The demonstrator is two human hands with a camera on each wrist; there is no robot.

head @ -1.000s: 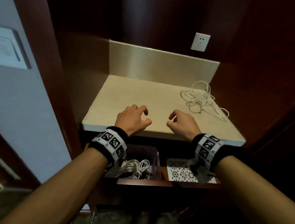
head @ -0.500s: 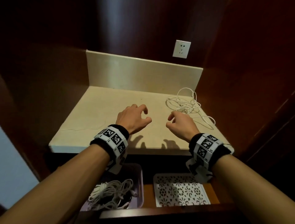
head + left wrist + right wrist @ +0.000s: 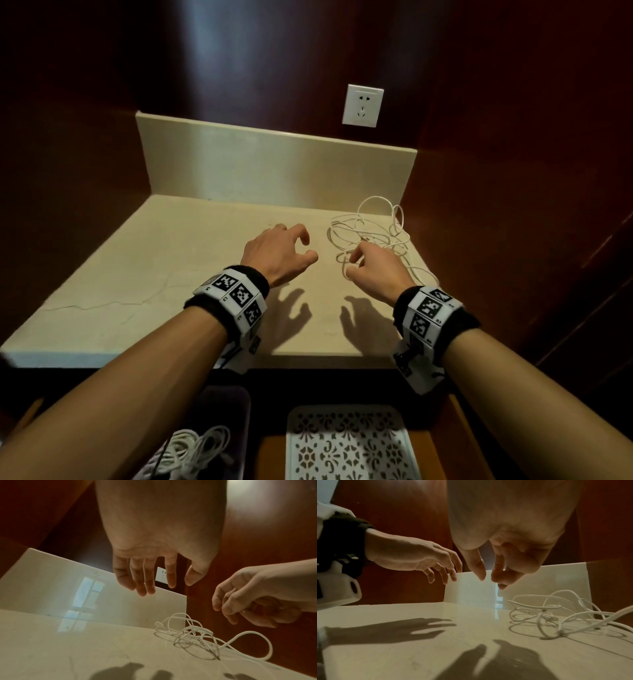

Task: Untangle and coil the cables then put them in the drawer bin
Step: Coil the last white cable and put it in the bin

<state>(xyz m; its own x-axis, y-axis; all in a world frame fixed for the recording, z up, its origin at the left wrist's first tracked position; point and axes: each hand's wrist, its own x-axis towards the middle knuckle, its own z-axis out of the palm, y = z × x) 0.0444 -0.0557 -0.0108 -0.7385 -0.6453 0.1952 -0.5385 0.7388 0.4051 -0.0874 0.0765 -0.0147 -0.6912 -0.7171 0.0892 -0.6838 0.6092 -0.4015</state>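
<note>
A tangled white cable [image 3: 373,236] lies loose on the back right of the beige counter [image 3: 154,274]. My right hand [image 3: 351,263] hovers just above the counter at the tangle's near edge, fingers loosely curled, thumb and forefinger apart and holding nothing. My left hand [image 3: 306,247] hovers beside it on the left, fingers relaxed and empty. In the right wrist view the fingertips [image 3: 481,577] hang above the counter, left of the cable [image 3: 556,615]. The left wrist view shows the cable [image 3: 192,632] below and right of my left hand [image 3: 149,582].
Below the counter edge an open drawer holds a dark bin [image 3: 236,404] with coiled white cables [image 3: 195,452] and a white patterned tray [image 3: 346,445]. A wall socket [image 3: 363,105] sits above the beige backsplash [image 3: 274,164]. Dark wooden walls close in on both sides.
Both hands have moved forward from the counter's front edge towards the back right. The right hand has reached the near loops of the tangle. The cable itself has not moved.
</note>
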